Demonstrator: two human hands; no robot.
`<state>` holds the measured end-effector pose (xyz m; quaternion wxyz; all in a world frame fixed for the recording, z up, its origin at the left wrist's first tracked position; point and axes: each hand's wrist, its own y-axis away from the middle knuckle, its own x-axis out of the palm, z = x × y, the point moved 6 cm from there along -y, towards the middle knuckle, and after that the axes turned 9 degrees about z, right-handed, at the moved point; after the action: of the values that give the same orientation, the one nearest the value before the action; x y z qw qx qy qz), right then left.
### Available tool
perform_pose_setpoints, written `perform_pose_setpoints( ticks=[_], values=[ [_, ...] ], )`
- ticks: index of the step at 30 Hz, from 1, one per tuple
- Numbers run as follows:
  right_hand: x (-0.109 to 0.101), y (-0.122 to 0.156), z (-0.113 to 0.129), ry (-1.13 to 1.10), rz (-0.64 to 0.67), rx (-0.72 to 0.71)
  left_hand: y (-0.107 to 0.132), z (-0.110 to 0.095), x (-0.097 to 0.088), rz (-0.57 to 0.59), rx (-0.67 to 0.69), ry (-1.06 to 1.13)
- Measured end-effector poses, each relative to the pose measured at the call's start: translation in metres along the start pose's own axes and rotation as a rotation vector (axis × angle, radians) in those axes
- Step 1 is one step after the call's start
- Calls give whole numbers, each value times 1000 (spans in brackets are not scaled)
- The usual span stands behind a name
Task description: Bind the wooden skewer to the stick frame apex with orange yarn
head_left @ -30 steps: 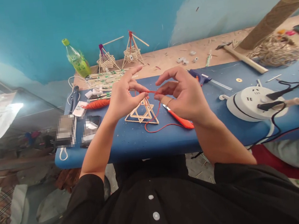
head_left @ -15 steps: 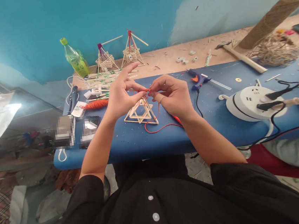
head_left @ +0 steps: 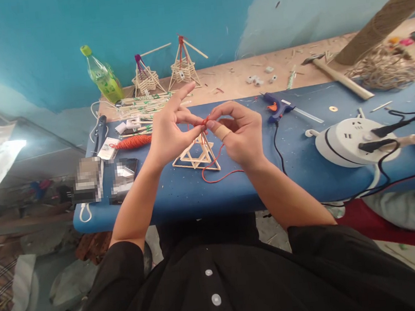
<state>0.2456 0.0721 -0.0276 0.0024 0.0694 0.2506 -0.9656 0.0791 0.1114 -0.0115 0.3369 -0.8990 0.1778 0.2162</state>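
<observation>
My left hand (head_left: 173, 130) pinches orange-red cord (head_left: 205, 121) between thumb and index finger, its other fingers partly raised. Closed on the same cord, my right hand (head_left: 240, 132) meets it fingertip to fingertip. Just below stands a small pyramid frame of thin wooden sticks (head_left: 196, 165), with a star-shaped layer inside. Its top is partly hidden by my fingers. A loose length of the cord loops over the blue mat (head_left: 182, 197) to the right of the frame. An orange cord bundle (head_left: 133, 142) lies left of my left hand.
Two finished-looking stick pyramids (head_left: 184, 74) stand at the back beside a green bottle (head_left: 102, 77). On the right are a blue glue gun (head_left: 275, 107), a white power strip (head_left: 355, 143) with black cables, and a hammer (head_left: 343, 80). Blurred devices (head_left: 87, 179) lie on the left.
My right hand's fingertips have shifted slightly up and left, closer against the left fingertips at the cord. The pyramid frame stays in place; the view has shifted a little.
</observation>
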Motion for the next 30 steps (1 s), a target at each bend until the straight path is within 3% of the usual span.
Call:
perform_pose_setpoints(
  ticks=[10,18,21,25,30],
  values=[
    [1,5,10,163,-139,-77,3,-6,1,6,31,17],
    [3,7,27,363,-73,-178,6,-3,-4,-37,21,32],
    [1,4,21,316,-24,-85,7,-3,-5,-91,13,5],
    [1,-2,7,116,83,100,8,-11,-5,-125,111,-77],
    [0,-5,4,32,77,158,11,-21,-4,-85,209,-137]
  ],
)
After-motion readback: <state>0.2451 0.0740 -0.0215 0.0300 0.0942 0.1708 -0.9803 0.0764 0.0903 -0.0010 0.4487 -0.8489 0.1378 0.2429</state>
